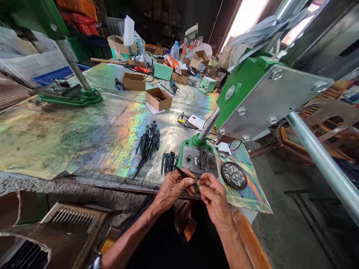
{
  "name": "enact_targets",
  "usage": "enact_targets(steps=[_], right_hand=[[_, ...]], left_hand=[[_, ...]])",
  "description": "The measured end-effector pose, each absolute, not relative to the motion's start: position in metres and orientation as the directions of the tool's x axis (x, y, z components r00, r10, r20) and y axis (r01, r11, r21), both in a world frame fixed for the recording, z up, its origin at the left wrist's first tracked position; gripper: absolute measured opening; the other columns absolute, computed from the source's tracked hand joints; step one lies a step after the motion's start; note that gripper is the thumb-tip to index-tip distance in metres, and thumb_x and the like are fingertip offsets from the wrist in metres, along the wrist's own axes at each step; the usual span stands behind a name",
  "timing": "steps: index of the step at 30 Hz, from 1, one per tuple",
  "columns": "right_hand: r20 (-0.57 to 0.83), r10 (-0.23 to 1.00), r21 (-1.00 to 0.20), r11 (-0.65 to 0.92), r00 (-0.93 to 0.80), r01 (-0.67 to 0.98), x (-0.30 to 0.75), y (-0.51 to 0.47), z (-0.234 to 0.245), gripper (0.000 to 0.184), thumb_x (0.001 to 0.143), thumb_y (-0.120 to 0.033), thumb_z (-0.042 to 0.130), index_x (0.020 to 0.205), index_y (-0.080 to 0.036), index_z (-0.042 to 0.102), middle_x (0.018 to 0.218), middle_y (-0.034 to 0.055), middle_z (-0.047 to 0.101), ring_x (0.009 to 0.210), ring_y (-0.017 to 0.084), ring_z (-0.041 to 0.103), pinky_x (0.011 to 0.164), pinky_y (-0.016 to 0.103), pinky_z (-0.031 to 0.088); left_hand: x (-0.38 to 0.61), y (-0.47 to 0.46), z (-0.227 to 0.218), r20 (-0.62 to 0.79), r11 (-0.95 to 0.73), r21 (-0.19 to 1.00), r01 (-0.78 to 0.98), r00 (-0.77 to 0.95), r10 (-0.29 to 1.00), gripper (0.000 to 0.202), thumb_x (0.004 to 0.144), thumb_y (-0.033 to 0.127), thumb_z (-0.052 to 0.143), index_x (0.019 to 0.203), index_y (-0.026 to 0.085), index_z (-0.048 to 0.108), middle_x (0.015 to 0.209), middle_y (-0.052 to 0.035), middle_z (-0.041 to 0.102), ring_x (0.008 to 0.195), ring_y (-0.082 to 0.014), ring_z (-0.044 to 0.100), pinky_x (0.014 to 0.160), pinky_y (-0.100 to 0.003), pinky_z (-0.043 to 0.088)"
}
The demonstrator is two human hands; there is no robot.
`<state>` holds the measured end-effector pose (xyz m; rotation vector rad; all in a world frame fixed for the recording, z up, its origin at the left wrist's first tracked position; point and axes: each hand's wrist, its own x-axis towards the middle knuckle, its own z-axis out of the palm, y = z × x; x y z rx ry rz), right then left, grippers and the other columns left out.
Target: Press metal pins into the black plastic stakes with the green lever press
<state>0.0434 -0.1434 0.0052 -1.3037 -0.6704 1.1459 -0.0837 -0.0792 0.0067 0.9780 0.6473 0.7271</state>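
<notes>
While the left hand [172, 188] and right hand [213, 198] pinch a thin black spike [182, 172] in narrow fingers [203, 183], it seems light, stiff, best held at its middle.

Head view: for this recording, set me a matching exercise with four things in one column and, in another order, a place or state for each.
Things:
1. Round dark tray
2. Pile of black pins
3. Open cardboard box
4. Left hand

Places or states:
A. Standing farther back on the bench
B. Holding a black pin
C. Lying left of the green press
D. Filled with silvery bits

Right pairs: 1-D, 2-C, 3-A, 4-B.
</notes>
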Motion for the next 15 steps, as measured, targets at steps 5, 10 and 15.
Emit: enact_targets(steps=[5, 10, 15], right_hand=[[-0.191, 0.891, -0.971, -0.110, 0.412, -0.214, 0.048, -0.135, 0.006, 0.024, 0.069, -0.031, 0.068, 0.084, -0.019, 0.055, 0.067, -0.0027, 0.056, 0.045, 0.006, 0.035, 0.041, 0.020, 0.020], [-0.161, 0.853, -0.984, -0.099, 0.496, -0.150, 0.053, -0.122, 0.010, 0.024, 0.068, -0.031, 0.066, 0.086, -0.018, 0.057, 0.070, 0.0003, 0.060, 0.051, 0.010, 0.043, 0.043, 0.021, 0.028], [-0.135, 0.839, -0.989, -0.077, 0.528, -0.129, 0.058, -0.113, 0.010, 0.025, 0.066, -0.026, 0.062, 0.089, -0.018, 0.058, 0.077, 0.0028, 0.062, 0.051, 0.012, 0.045, 0.041, 0.022, 0.029]], left_hand=[[-0.072, -0.067, 0.004, -0.125, 0.292, 0.928, -0.231, 0.546, 0.828, 0.029, 0.071, 0.039, 0.068, 0.075, 0.012, 0.060, 0.054, -0.0001, 0.061, 0.049, -0.0116, 0.057, 0.051, -0.024, 0.049], [-0.054, -0.054, -0.002, -0.065, 0.205, 0.952, -0.226, 0.507, 0.860, 0.028, 0.070, 0.040, 0.068, 0.073, 0.014, 0.060, 0.058, -0.0011, 0.062, 0.055, -0.0121, 0.058, 0.052, -0.022, 0.047], [-0.038, -0.041, -0.008, -0.017, 0.110, 0.980, -0.168, 0.476, 0.879, 0.017, 0.074, 0.032, 0.061, 0.074, 0.016, 0.059, 0.058, 0.0013, 0.060, 0.055, -0.0105, 0.057, 0.053, -0.020, 0.045]])
